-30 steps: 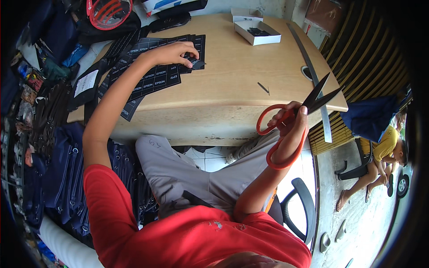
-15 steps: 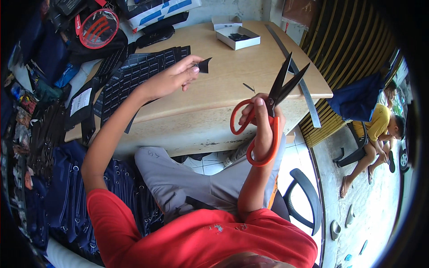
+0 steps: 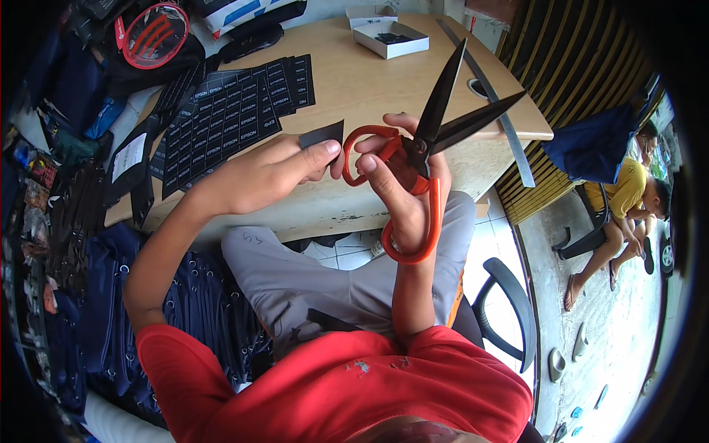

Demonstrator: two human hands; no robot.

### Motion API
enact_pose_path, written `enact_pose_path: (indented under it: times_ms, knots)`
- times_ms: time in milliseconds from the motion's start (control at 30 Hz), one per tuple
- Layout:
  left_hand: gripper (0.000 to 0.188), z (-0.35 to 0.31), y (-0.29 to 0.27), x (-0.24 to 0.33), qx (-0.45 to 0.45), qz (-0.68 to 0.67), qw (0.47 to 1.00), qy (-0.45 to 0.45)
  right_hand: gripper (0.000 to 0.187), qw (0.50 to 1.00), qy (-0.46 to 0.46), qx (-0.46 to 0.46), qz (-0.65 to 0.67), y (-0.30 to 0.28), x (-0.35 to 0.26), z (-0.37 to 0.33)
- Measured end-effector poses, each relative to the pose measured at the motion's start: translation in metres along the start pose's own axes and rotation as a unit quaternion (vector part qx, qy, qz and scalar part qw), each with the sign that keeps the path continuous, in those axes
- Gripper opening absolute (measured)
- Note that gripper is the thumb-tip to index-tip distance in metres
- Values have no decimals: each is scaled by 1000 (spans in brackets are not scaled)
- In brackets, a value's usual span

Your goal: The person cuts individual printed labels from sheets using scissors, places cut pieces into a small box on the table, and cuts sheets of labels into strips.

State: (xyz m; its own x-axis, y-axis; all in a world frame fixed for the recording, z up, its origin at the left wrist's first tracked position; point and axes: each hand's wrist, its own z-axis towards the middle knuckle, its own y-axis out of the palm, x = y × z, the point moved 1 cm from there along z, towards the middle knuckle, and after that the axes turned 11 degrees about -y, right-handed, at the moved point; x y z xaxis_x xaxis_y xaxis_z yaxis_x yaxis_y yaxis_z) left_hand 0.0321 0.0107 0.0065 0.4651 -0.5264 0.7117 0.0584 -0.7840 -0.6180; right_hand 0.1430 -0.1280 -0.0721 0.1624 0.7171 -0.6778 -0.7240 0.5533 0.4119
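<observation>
Between the thumb and fingers of my left hand (image 3: 258, 171) is a small black piece of sheet material (image 3: 323, 134), its free corner pointing up and to the right. My right hand (image 3: 399, 193) is wrapped around the orange handles of large scissors (image 3: 421, 146). Their dark blades stand apart and point up and away to the right. One handle loop is close to the fingertips of my left hand. Behind my left hand, black printed sheets (image 3: 221, 122) lie overlapping on the wooden table (image 3: 354, 81).
A white open box (image 3: 391, 46) with small dark pieces stands at the table's back. A long metal ruler (image 3: 509, 140) sticks out past the right edge. Dark blue straps (image 3: 177, 317) with rings are piled at my left. Another person (image 3: 628, 196) sits outside at the right.
My left hand has come nearer and turned, bringing the black piece beside the scissors. The scissors have shifted slightly left, and their blades have spread wider.
</observation>
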Motion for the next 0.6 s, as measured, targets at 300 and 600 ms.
enact_pose_path:
  times_ms: [300, 600]
  knots:
    - [27, 1, 0, -1, -3, 102, 994, 45, 49, 1000, 2, -8, 5, 9, 10, -5]
    - [27, -4, 6, -8, 468, 449, 682, 339, 52, 998, 34, 17, 49, 9, -2, -6]
